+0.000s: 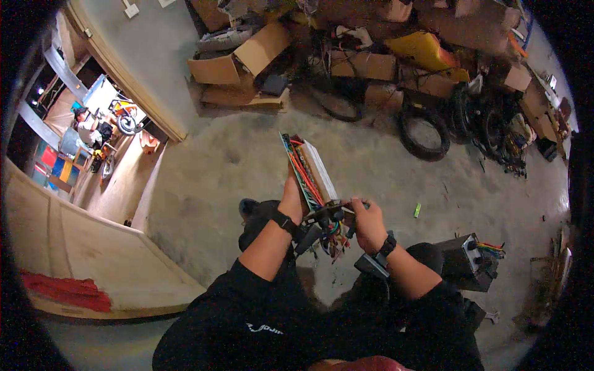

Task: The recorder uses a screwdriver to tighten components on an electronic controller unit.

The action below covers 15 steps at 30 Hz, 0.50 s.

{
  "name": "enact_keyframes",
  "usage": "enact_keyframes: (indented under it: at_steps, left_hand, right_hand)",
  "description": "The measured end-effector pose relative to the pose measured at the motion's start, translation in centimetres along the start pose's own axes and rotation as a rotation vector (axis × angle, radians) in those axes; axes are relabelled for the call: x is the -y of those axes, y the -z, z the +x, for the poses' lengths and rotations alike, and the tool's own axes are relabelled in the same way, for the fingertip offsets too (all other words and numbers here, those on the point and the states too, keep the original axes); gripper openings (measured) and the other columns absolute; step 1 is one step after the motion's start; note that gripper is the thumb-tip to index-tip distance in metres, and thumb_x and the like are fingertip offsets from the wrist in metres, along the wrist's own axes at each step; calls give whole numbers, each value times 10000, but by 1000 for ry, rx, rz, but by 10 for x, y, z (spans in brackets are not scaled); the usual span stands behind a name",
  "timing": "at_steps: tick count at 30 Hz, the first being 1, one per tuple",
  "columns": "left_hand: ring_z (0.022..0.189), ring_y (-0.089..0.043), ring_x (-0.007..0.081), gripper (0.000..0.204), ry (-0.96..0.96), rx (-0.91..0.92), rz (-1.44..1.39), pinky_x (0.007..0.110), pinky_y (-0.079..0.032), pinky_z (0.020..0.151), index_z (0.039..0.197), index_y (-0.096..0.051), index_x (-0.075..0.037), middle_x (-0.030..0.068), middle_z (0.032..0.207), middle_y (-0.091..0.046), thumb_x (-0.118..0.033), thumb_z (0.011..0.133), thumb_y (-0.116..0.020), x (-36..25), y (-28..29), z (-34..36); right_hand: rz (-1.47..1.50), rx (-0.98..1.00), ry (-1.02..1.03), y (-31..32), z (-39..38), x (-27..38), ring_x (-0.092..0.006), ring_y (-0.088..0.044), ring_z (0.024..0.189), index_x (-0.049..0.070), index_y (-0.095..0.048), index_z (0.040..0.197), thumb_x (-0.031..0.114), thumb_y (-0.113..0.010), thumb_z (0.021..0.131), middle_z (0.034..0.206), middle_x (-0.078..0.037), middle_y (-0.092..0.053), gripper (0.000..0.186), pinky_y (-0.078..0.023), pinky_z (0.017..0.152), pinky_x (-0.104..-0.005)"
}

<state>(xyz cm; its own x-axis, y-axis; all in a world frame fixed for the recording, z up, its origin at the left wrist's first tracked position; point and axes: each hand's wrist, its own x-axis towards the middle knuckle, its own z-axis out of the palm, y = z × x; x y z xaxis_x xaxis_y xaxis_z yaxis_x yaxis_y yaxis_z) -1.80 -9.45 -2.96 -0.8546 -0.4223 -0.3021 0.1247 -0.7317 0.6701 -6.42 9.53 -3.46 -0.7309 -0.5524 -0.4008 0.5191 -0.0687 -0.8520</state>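
Observation:
A long circuit board [291, 164] with red and orange wires along it and a pale metal bar [318, 170] at its side is held up over my lap. My left hand [292, 199] is wrapped round its left side, the fingers partly hidden beneath. Across the near end lies a dark end plate [327, 212], with a bundle of multicoloured wires and connectors [336, 236] hanging from it. My right hand [367, 224] is closed in a pinch at the plate's right end. A small greenish bit shows by its fingers; what it grips is unclear.
A grey metal box with coloured leads [461, 260] stands to the right of my knee. A small green packet [417, 210] lies on the concrete floor. Cardboard boxes [260, 49], tyres [424, 133] and a yellow panel [424, 51] are heaped along the wall. Through the left doorway, a person [90, 130] is near motorbikes.

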Motion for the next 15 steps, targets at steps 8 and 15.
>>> enact_keyframes:
  at_steps: [8,15]
  left_hand:
    - [887,-604,253,702,-58,25,-79,431,-523,769,1193,-535,-155,74,1000,-590,-737,811,-443,1,-4,7]
    - [884,-618,279,488,114,-6,-176,445,-517,805,1135,-585,-135,78,1001,-629,-541,907,-437,-3,2,18]
  right_hand:
    - [7,-13,46,-4,0,1,-208,-657,764,-59,-494,1074,184,-539,930,994,-156,-650,286,-523,644,-294]
    - [-266,-95,110,9,29,-24,-240,-625,764,-60,-607,1018,338,-601,873,891,-179,-661,423,-488,710,-361]
